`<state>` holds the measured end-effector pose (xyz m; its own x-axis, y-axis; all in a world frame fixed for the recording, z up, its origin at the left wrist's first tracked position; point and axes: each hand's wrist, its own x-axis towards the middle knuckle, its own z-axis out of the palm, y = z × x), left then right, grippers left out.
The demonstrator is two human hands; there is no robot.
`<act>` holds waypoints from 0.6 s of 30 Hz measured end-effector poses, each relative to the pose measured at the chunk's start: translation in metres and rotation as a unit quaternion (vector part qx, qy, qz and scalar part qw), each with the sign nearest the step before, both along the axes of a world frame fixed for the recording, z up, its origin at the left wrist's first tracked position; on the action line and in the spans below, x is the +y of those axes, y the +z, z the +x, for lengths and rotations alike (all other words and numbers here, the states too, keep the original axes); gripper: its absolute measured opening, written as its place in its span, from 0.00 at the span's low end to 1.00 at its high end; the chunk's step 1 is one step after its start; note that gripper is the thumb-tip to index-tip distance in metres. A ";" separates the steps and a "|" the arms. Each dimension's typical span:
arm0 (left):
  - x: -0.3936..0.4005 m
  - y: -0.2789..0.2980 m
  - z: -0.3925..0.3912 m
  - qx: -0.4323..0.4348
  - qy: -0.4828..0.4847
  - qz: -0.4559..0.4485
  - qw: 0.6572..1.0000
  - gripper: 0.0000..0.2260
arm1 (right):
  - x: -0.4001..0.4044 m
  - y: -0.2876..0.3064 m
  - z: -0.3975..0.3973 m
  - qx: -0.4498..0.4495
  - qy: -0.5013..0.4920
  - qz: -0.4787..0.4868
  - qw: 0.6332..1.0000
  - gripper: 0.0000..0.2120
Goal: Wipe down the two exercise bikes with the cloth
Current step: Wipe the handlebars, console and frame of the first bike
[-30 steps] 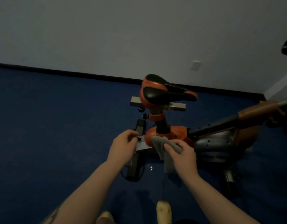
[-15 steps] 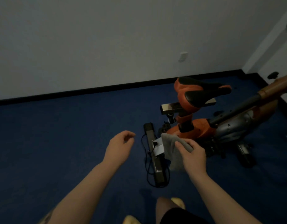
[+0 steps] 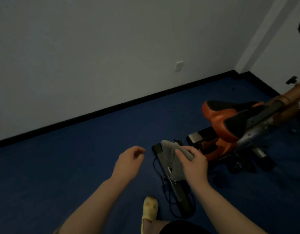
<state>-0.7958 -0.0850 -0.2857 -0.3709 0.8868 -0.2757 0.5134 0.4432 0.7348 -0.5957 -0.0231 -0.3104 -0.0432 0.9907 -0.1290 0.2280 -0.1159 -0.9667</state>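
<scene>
The right hand (image 3: 194, 163) grasps a grey fabric cloth (image 3: 171, 159), fingers curled over its upper fold, and holds it against the black rear stabiliser bar (image 3: 175, 181) of an orange and black exercise bike (image 3: 218, 146). The cloth hangs down over the bar, covering its middle stretch. The left hand (image 3: 129, 163) is released, its fingers loosely curled around nothing, hovering over the dark blue carpeted floor (image 3: 61, 166) at about nine o'clock from the cloth and apart from the bar.

The bike stands at two o'clock from the right hand. Its orange and black padded saddle (image 3: 228, 119) sits above the orange frame, and a silver and brown frame tube (image 3: 270, 115) runs up toward the right edge. A thin black cable (image 3: 164, 186) loops on the floor along the stabiliser bar. At six o'clock from the cloth, a foot in a yellow rubber slipper (image 3: 149, 213) is planted on the floor.

A white wall socket plate (image 3: 178, 66) sits on the pale grey wall (image 3: 95, 56) at twelve o'clock, above a black skirting board (image 3: 95, 114). No brand, label or writing can be read; the picture is dim.
</scene>
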 end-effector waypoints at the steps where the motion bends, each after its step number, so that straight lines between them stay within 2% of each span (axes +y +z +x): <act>1: 0.010 0.003 -0.015 0.006 -0.010 -0.008 1.000 0.09 | 0.008 0.000 -0.014 0.004 -0.005 0.000 1.000 0.05; 5: 0.060 0.016 -0.074 0.022 -0.023 0.016 0.999 0.09 | 0.047 0.007 -0.064 -0.008 -0.004 0.006 1.000 0.06; 11: 0.132 0.023 -0.126 -0.010 -0.063 0.030 0.998 0.09 | 0.098 0.021 -0.115 -0.038 -0.044 0.016 0.998 0.04; 18: 0.245 0.010 -0.201 0.000 -0.193 0.020 0.981 0.08 | 0.164 0.014 -0.176 -0.025 -0.178 -0.003 0.984 0.03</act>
<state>-0.9970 0.1595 -0.2761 -0.0059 0.9711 -0.2388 0.6369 0.1877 0.7478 -0.7720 0.1413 -0.2963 0.3127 0.9413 -0.1273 0.2192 -0.2019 -0.9546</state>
